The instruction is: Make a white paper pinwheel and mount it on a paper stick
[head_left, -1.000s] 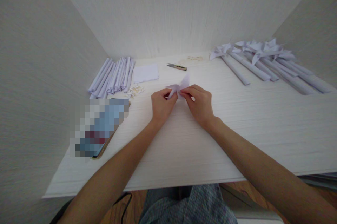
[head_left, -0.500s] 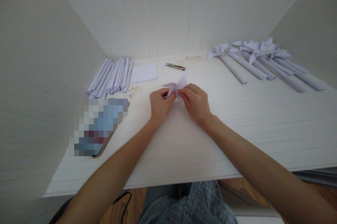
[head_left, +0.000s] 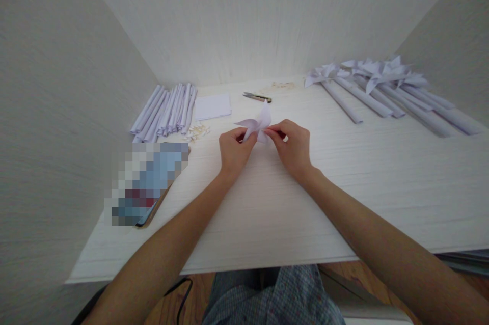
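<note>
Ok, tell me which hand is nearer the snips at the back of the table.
Right. The right hand sits just in front of the snips, slightly to their right; the left hand is a little farther, in front and to their left.

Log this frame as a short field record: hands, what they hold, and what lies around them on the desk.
left hand: pinches the folded paper pinwheel
right hand: pinches the same pinwheel from the other side
far left: rolled paper tubes, paper squares, small pins
far middle: thread snips
far right: finished pinwheels on tubes
near left: phone, blurred
surface: white desk

Pale lilac paper pinwheel (head_left: 258,124), white woodgrain table (head_left: 344,182).
</note>
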The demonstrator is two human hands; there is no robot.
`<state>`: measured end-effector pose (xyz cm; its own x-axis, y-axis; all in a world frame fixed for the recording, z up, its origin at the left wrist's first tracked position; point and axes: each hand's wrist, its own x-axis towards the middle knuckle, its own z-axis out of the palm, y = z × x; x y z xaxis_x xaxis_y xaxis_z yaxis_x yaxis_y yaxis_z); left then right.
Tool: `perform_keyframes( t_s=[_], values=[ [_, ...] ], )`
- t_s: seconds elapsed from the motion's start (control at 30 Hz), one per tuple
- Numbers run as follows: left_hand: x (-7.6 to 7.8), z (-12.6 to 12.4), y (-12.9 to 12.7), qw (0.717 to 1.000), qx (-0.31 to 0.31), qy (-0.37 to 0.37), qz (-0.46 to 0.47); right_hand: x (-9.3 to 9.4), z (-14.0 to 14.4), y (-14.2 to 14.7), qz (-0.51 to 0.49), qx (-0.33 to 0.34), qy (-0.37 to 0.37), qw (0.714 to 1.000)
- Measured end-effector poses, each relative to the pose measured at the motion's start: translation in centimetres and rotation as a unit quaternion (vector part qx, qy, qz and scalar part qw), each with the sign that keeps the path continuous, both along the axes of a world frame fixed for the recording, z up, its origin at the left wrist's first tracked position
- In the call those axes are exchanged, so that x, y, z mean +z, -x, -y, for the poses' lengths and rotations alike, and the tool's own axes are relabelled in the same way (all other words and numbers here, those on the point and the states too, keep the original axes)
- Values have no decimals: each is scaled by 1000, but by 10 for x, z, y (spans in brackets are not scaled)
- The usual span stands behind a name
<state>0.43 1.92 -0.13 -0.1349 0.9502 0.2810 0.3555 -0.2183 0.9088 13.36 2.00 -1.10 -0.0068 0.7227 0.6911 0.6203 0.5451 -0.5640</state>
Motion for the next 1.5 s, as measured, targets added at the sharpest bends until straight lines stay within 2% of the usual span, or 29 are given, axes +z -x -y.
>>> perform_keyframes(
  t_s=[0.47, 0.67, 0.9, 1.33, 1.5],
  values=[
    [3, 3, -2, 1000, -16, 4, 24, 4, 2, -1, -27, 13, 27, 999],
    [2, 2, -2, 999, -39, 13, 36, 4, -1, -1, -68, 2, 88, 994],
    [4, 3, -2, 999, -45, 17, 25, 4, -3, -2, -118, 26, 138, 983],
    [5, 4, -2, 998, -53, 12, 34, 5, -2, -2, -130, 36, 137, 981],
    [5, 4, -1, 999, -47, 10, 23, 5, -1, -2, -102, 34, 109, 988]
  ],
)
